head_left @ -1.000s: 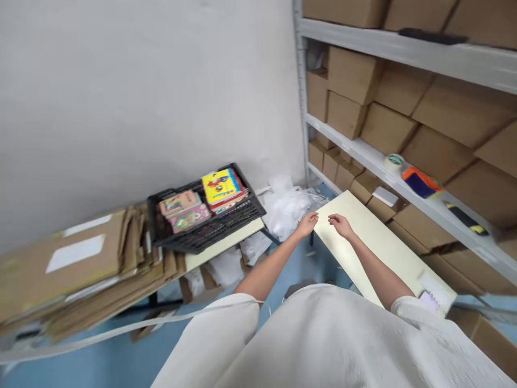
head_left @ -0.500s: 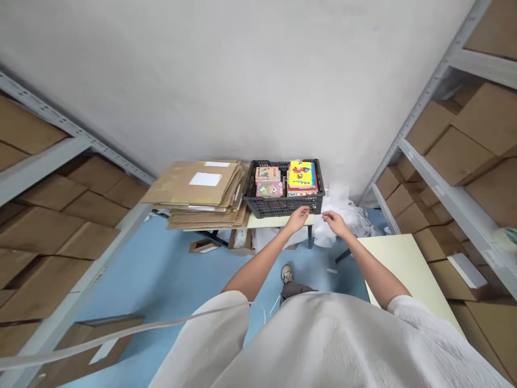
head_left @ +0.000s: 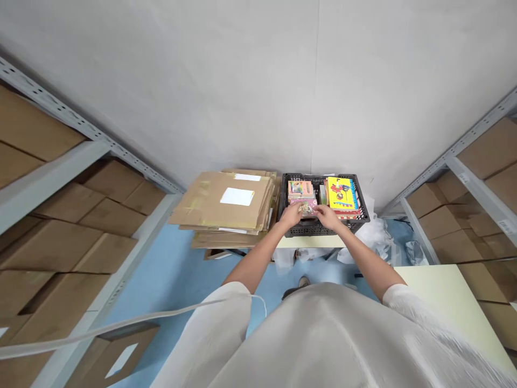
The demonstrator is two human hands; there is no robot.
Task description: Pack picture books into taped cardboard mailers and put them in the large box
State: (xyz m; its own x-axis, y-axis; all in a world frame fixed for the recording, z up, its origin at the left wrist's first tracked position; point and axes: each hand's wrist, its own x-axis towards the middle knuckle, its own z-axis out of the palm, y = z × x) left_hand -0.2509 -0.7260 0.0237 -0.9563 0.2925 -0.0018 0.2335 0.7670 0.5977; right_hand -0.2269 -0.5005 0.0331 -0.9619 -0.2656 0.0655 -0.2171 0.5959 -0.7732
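A black plastic crate [head_left: 286, 229] holds books in stacks. At its near left lies a pink picture book [head_left: 307, 207]. My left hand [head_left: 291, 215] grips this book at its left edge, and my right hand [head_left: 326, 216] has the right edge between thumb and fingers. Whether the book is lifted off the ones beneath, I cannot tell. Behind it sits an orange-covered book [head_left: 301, 188]. To the right a yellow book [head_left: 342, 193] with a red figure tops another stack, beside my right hand.
Flattened cardboard boxes [head_left: 218, 199] are piled left of the crate on a pale table [head_left: 315, 242]. Shelves with cartons [head_left: 52, 242] line both sides. A second pale table [head_left: 444, 291] stands at right. White plastic wrap [head_left: 374, 234] lies beyond it.
Both hands have moved forward from in front of the crate into it, onto the pink book. My view has shifted, so the crate appears farther right.
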